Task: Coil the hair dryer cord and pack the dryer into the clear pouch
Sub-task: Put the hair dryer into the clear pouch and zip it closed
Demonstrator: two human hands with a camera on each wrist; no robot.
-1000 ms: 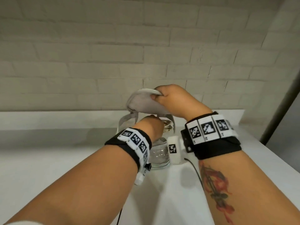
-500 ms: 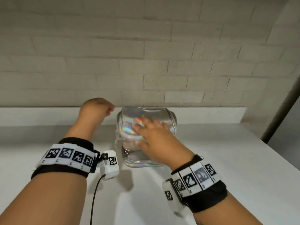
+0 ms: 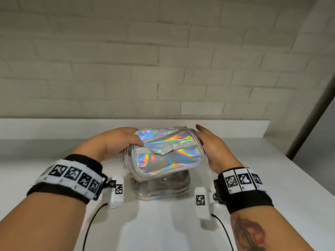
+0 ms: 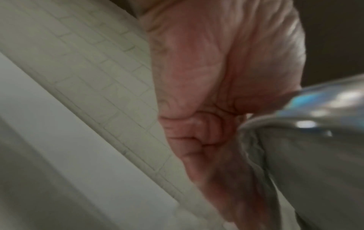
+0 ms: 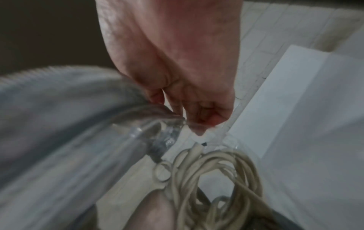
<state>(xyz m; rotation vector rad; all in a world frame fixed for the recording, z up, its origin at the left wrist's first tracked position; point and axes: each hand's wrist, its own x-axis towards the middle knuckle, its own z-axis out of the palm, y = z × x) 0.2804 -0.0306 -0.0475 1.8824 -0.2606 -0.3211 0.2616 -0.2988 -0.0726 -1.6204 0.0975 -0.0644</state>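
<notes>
The clear pouch [image 3: 163, 187] stands on the white table [image 3: 163, 223], its holographic lid [image 3: 168, 153] folded down over the top. My left hand [image 3: 136, 136] grips the lid's left edge, thumb on top and fingers round the far corner. My right hand [image 3: 199, 136] lies against the right side with loosely extended fingers. In the right wrist view the coiled cream cord [image 5: 212, 179] shows through the clear wall below my right hand [image 5: 187, 93]. The left wrist view has my left hand [image 4: 206, 93] beside the lid's rim [image 4: 295, 124]. A dark brownish shape fills the pouch; the dryer itself cannot be made out.
A pale brick wall [image 3: 163, 60] rises behind a low ledge [image 3: 54, 127] at the table's back. The table's right edge [image 3: 299, 187] runs diagonally, with a dark post [image 3: 311, 109] beyond it. Black cables [image 3: 90, 225] trail from my wrist cameras.
A second ago both hands held the lid raised over the pouch. Then my right hand pressed it flat while the left drew away. Now both hands flank the lid.
</notes>
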